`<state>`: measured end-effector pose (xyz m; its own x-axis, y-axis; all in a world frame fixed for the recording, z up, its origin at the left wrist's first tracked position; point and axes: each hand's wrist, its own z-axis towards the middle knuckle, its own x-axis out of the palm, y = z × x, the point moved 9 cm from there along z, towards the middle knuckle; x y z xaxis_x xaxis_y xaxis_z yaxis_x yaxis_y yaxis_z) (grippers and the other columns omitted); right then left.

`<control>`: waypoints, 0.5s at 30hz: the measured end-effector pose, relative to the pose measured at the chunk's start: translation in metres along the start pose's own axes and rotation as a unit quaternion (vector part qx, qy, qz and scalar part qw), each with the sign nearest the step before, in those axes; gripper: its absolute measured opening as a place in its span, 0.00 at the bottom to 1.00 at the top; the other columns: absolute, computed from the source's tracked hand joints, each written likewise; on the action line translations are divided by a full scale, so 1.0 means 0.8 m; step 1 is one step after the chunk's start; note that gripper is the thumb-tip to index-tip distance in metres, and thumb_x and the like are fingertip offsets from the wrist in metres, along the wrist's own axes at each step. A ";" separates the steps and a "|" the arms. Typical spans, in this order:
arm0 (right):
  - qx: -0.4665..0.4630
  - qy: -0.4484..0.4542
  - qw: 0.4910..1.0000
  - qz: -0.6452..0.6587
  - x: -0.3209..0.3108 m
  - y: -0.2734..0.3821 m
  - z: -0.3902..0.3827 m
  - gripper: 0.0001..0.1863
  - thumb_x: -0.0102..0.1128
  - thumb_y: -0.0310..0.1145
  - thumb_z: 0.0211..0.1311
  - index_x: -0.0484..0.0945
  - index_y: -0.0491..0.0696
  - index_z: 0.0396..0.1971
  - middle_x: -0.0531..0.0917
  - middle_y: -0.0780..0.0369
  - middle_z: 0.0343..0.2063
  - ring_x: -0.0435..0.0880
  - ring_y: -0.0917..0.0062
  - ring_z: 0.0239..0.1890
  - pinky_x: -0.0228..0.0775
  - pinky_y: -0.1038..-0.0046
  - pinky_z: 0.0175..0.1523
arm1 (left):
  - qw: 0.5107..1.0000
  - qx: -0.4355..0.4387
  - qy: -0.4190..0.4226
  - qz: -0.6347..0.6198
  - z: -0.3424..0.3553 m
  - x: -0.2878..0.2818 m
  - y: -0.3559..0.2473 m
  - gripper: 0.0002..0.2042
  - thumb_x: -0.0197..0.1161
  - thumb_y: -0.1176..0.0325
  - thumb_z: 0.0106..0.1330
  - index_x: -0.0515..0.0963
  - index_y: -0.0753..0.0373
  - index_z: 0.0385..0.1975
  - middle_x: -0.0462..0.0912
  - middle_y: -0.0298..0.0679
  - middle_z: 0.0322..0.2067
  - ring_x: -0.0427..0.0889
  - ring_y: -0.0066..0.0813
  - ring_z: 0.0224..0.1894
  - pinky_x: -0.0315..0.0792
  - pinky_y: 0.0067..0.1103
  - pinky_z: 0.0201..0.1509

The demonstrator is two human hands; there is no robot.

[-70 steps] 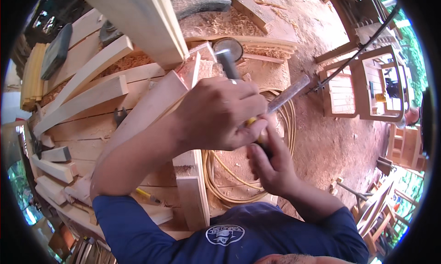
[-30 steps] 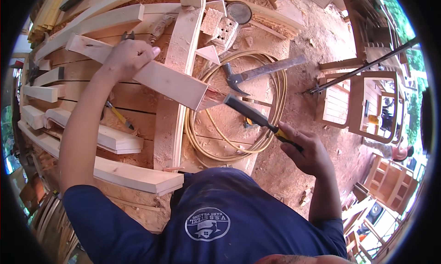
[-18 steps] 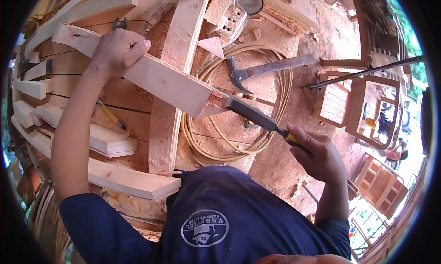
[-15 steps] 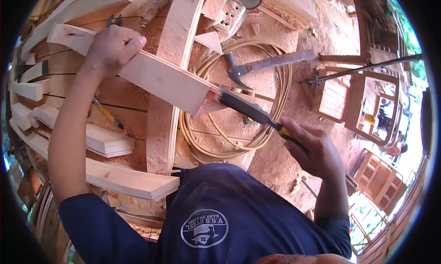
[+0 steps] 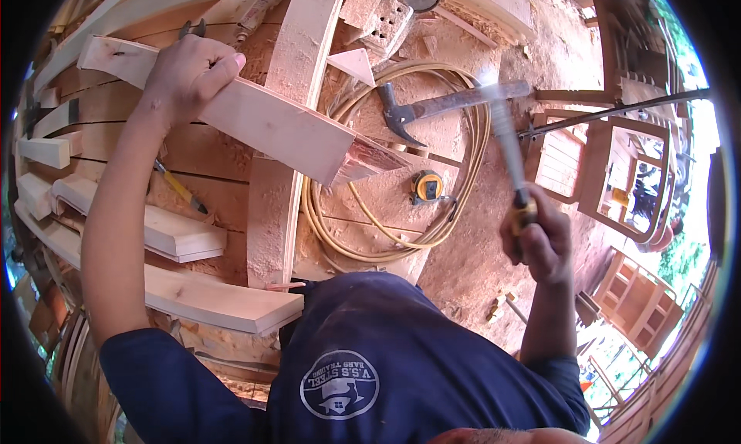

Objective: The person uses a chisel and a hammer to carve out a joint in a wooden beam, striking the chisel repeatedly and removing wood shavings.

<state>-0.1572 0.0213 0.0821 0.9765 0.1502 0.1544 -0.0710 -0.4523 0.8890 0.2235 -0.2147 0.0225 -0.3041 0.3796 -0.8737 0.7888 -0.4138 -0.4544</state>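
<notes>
My left hand (image 5: 185,79) is closed over the upper edge of a pale curved wooden piece (image 5: 270,127), which lies slanted across a timber beam (image 5: 272,235). The right end of that piece narrows to a rough, reddish cut face (image 5: 369,160). Off to the right, my right hand (image 5: 540,239) grips the yellow and black handle of a chisel (image 5: 507,139). Its blade points up, smeared by motion, and is apart from the wood. Behind the blade's tip lies a claw hammer (image 5: 455,104). A yellow tape measure (image 5: 427,187) rests below the cut end.
Coiled yellow hose or cable (image 5: 312,220) surrounds the hammer's head and tape measure. Shaped wooden pieces (image 5: 208,293) and a yellow cutter-like tool (image 5: 181,189) lie at left. A white socket box (image 5: 386,27) sits at the far side. Wooden frames (image 5: 629,177) stand at right.
My right hand has swung the chisel up and away from the wood's cut end, now uncovered along with the tape measure. The left hand and wooden piece have barely moved.
</notes>
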 end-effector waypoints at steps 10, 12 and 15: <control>-0.099 0.047 0.876 -0.470 0.005 0.022 0.004 0.27 0.71 0.28 0.62 0.80 0.51 0.63 0.88 0.56 0.35 0.89 0.64 0.34 0.79 0.66 0.41 | 1.000 -0.004 -0.006 0.009 0.001 0.000 -0.003 0.25 0.51 0.48 0.67 0.69 0.68 0.20 0.70 0.50 0.19 0.71 0.48 0.24 0.64 0.35 0.32; -0.094 0.068 0.869 -0.481 0.009 0.026 0.007 0.28 0.72 0.28 0.62 0.79 0.52 0.64 0.87 0.56 0.33 0.88 0.65 0.31 0.78 0.65 0.39 | 1.000 -0.006 -0.002 0.012 0.001 0.000 -0.001 0.25 0.51 0.48 0.66 0.69 0.68 0.20 0.69 0.50 0.19 0.71 0.48 0.24 0.64 0.36 0.32; -0.102 0.079 0.863 -0.488 0.019 0.027 0.015 0.29 0.72 0.29 0.62 0.79 0.54 0.65 0.86 0.58 0.31 0.86 0.63 0.29 0.77 0.63 0.37 | 1.000 0.008 -0.016 0.012 0.001 0.002 0.000 0.25 0.51 0.48 0.66 0.69 0.69 0.21 0.69 0.51 0.19 0.71 0.49 0.24 0.64 0.36 0.32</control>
<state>-0.1417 0.0037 0.0984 0.5517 0.4980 -0.6691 0.7202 0.1201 0.6832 0.2223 -0.2151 0.0209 -0.3022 0.3437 -0.8891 0.7871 -0.4363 -0.4361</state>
